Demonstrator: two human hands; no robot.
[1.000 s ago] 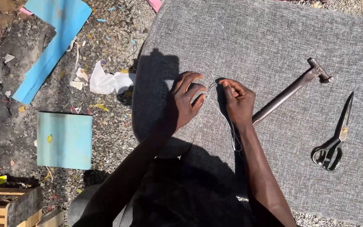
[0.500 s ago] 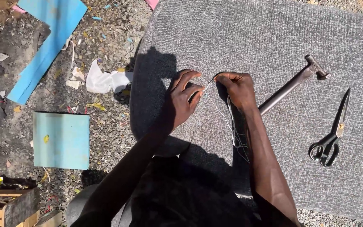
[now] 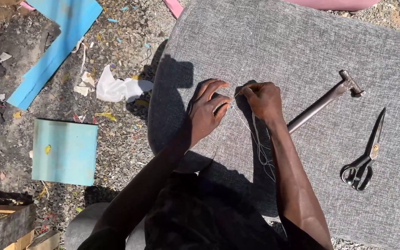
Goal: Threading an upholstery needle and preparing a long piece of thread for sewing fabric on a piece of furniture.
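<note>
A large cushion covered in grey woven fabric (image 3: 302, 46) lies in front of me. My left hand (image 3: 207, 111) rests on the fabric with its fingers curled, pressing it near the middle. My right hand (image 3: 262, 99) is right beside it, its fingertips pinched on a thin pale thread (image 3: 255, 139) that hangs in loose strands down past my right wrist. Whether a needle is between the fingers is too small to tell. Both hands nearly touch at the fingertips.
A metal hammer (image 3: 325, 99) lies on the cushion just right of my right hand. Black scissors (image 3: 364, 157) lie further right. On the gravel at the left are blue foam sheets (image 3: 63, 150), white scraps (image 3: 116, 88) and wooden blocks (image 3: 5, 227).
My right hand has lifted slightly up and away, drawing the thread out from the fabric. The left hand stays pressed in the same spot.
</note>
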